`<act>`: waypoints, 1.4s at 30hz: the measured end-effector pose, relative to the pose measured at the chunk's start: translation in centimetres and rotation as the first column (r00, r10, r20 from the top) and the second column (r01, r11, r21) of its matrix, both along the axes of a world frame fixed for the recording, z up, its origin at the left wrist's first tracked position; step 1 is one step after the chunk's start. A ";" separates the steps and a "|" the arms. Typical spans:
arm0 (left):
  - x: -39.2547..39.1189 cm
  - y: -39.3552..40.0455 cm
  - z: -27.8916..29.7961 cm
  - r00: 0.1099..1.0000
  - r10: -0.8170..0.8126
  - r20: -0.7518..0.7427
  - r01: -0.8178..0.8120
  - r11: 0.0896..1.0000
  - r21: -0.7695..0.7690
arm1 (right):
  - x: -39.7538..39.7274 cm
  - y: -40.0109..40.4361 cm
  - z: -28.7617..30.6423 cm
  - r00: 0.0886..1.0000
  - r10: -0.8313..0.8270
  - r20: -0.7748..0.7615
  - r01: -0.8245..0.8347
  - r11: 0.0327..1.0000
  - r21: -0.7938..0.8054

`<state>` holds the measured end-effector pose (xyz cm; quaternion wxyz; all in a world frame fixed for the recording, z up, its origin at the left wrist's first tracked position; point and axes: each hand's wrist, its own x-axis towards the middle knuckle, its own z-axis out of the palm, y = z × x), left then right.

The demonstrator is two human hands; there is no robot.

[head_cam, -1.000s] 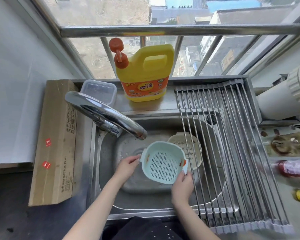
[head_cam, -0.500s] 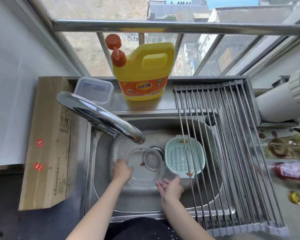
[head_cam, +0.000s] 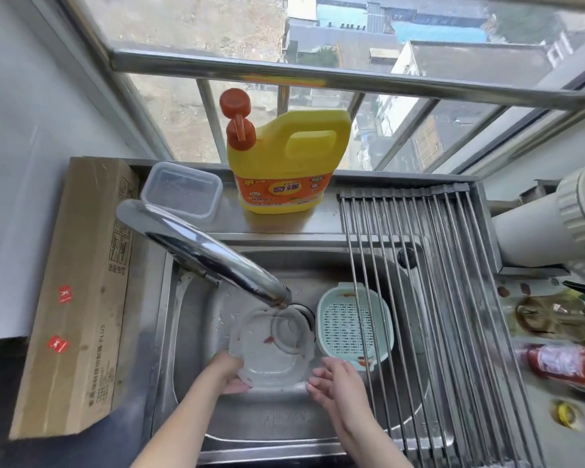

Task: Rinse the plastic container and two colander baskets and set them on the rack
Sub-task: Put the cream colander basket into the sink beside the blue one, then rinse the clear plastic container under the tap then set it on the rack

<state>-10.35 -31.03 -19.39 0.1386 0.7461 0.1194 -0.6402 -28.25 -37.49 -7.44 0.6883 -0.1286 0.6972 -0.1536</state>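
**Hands move from colander to clear container**

Left hand point(head_cam: 232, 373) now grips the clear plastic container point(head_cam: 272, 346) under the faucet point(head_cam: 203, 253); I see my right hand point(head_cam: 335, 383) open beside it. The green colander basket point(head_cam: 353, 324), released, sits in the sink point(head_cam: 183, 332), beneath the rack point(head_cam: 453, 298), still unracked.

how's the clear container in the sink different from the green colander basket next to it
The clear container is see-through with solid walls; the green colander basket is opaque mint with a perforated bottom. The left hand grips the container, while the basket sits untouched, partly under the rack. Both sit in the sink with reddish residue.
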 end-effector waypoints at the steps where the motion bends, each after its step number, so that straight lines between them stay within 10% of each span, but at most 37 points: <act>1: -0.1 -0.2 0.8 1.000 0.024 -0.013 -0.024 1.000 -0.013 | 0.0 -0.4 0.3 1.000 0.008 0.001 -0.008 1.000 -0.010; 14: 3.6 -2.1 11.7 0.951 0.076 -0.299 -0.118 0.985 -0.126 | 2.0 -11.7 11.1 0.957 0.281 -0.075 -0.275 0.791 -0.547; 22: 3.9 -5.0 19.7 0.970 -0.141 0.199 0.208 0.902 -0.378 | 12.4 -19.7 21.7 0.848 0.338 -0.408 -0.458 0.082 -0.885; 25: 3.5 -6.6 22.3 0.962 -0.162 0.219 0.246 0.864 -0.440 | 18.7 -21.8 23.2 0.705 0.395 -0.589 -0.587 -0.141 -0.797; 29: 3.2 -8.3 24.4 0.951 -0.196 0.238 0.291 0.825 -0.485 | 24.6 -23.1 22.4 0.296 0.501 -0.813 -0.799 -0.337 -0.498; 35: 4.0 -9.0 25.6 0.942 0.006 0.337 0.228 0.725 -0.650 | 27.0 -23.2 18.6 -0.248 0.599 -0.762 -0.859 -0.500 -0.113; 42: 5.9 -9.0 24.1 0.912 0.086 0.401 0.227 0.708 -0.668 | 26.7 -23.7 15.8 -0.216 0.583 -0.783 -0.868 -0.482 -0.120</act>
